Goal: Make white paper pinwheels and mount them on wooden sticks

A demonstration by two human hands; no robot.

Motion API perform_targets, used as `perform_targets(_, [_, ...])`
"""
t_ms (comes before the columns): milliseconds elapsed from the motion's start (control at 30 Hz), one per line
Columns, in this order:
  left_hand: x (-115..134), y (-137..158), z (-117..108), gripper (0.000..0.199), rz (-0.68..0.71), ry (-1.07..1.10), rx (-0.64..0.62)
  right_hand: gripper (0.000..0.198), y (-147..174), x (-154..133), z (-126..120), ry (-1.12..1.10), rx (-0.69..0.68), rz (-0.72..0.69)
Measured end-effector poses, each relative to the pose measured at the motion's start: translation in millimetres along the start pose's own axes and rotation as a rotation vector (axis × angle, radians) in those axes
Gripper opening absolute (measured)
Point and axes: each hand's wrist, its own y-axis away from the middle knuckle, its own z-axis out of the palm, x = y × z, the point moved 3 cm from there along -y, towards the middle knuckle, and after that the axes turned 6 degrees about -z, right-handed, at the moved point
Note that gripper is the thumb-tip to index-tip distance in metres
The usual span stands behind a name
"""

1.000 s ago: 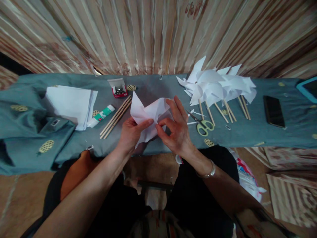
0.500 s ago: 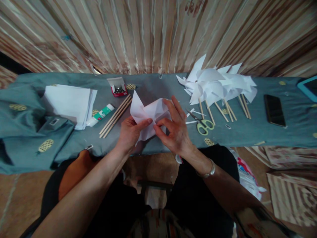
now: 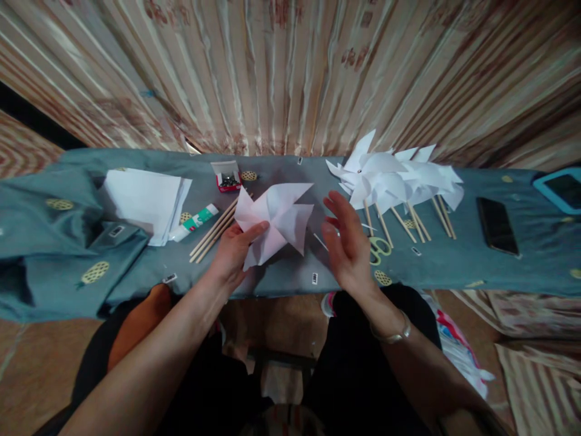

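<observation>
A white paper pinwheel (image 3: 284, 221) with its points folded in to the middle is pinched in my left hand (image 3: 233, 251), the thumb pressed near its centre. No stick shows on it. My right hand (image 3: 349, 245) is apart from the paper, to its right, fingers spread and holding nothing. Partly behind that hand lie scissors with green handles (image 3: 380, 249) and thin paper strips. Left of the pinwheel are several wooden sticks (image 3: 211, 236), partly covered by my left hand and the paper.
An open red box of small metal pins (image 3: 228, 180) stands behind the sticks. A glue stick (image 3: 195, 222) and a stack of white paper (image 3: 140, 203) lie left. Finished pinwheels on sticks (image 3: 390, 172) are heaped right, with a phone (image 3: 497, 225) and a blue-edged device (image 3: 563, 189) beyond.
My right hand has let go of the paper and moved right, opening. The left hand still holds the pinwheel, which now shows its folded blades. The view has tilted up slightly.
</observation>
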Motion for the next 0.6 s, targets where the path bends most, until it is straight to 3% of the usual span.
perform_targets(133, [1, 4, 3, 0.009, -0.068, 0.011, 0.004, 0.027, -6, 17, 2, -0.293, 0.068, 0.233])
perform_targets(267, [-2, 6, 7, 0.008, -0.098, 0.005, -0.003, 0.02, -11, 25, 10, -0.634, 0.055, 0.478])
perform_targets(433, [-5, 8, 10, 0.007, -0.149, 0.002, -0.015, 0.03, -14, 29, 18, -0.894, -0.182, 0.757])
perform_targets(600, [-6, 6, 9, 0.007, -0.085, 0.008, -0.024, 0.027, -11, 20, 19, -0.967, -0.343, 0.795])
